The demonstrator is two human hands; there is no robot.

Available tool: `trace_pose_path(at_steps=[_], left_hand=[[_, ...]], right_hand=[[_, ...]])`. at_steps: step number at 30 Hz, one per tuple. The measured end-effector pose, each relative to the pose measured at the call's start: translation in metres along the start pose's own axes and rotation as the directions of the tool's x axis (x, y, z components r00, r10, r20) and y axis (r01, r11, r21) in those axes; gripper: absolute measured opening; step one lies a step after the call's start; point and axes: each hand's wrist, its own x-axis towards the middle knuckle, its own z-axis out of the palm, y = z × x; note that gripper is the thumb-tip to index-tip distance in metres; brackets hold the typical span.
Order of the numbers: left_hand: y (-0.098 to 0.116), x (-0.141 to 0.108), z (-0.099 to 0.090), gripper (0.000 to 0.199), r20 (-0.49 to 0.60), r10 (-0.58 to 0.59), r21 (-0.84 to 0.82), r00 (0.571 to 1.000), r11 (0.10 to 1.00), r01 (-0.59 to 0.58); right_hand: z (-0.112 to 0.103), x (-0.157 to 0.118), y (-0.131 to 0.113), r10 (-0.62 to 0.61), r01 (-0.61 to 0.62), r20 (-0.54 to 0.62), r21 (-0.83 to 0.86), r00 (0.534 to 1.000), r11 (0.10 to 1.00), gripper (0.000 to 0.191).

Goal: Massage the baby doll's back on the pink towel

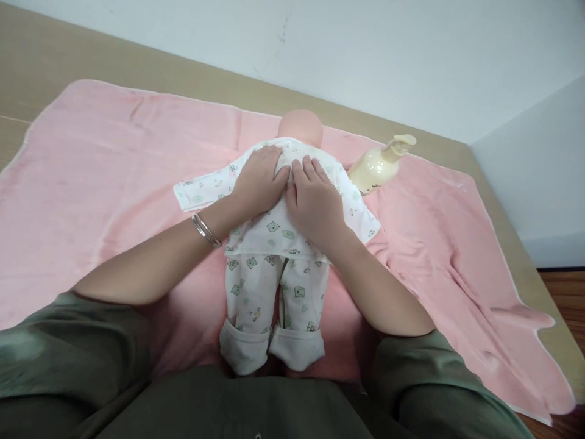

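Note:
A baby doll lies on a pink blanket, with the smooth back of its head [300,126] at the top. It wears a white printed shirt [281,228] and matching trousers [299,292] with turned-up cuffs. My left hand [261,180] rests flat on the upper back of the shirt, fingers extended. Beside it, my right hand [316,198] lies flat on the same back, its fingers pointing up. The two thumbs are close together near the middle. Neither hand grips anything. A cream pump bottle [375,169] leans by the doll's right-side sleeve.
The pink blanket [150,140] spreads over a light wooden table [183,76]. A pale wall [365,55] stands behind the table. The table's right edge runs down beside a reddish-brown wooden floor [564,299]. A silver bracelet [205,230] circles my left wrist.

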Motion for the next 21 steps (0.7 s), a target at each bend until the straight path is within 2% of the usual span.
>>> trace_pose_path(at_steps=[4,8,14,18,21], left_hand=[[0.009,-0.009,-0.001,0.064,0.017,0.045,0.034,0.999,0.998,-0.046],[0.016,-0.014,-0.004,0.066,0.049,0.03,0.016,0.998,0.999,-0.031],[0.007,-0.005,-0.004,0.066,0.035,0.012,-0.007,0.999,1.0,-0.012],[-0.004,0.004,-0.004,0.065,0.032,-0.013,-0.028,0.999,1.0,0.014],[-0.007,0.006,-0.004,0.065,0.028,-0.021,-0.025,0.999,0.999,0.021]], right_hand=[[0.002,0.02,0.019,-0.018,0.014,0.057,0.065,0.998,0.998,0.062],[0.002,0.034,0.032,0.069,-0.084,0.129,0.114,0.989,0.99,0.071],[-0.006,0.017,0.012,0.1,-0.11,0.13,0.071,0.986,0.991,0.068],[-0.007,0.004,-0.002,0.053,-0.059,0.129,0.04,0.99,0.997,0.067],[-0.002,0.004,-0.001,0.026,-0.03,0.093,0.038,0.995,0.999,0.065]])
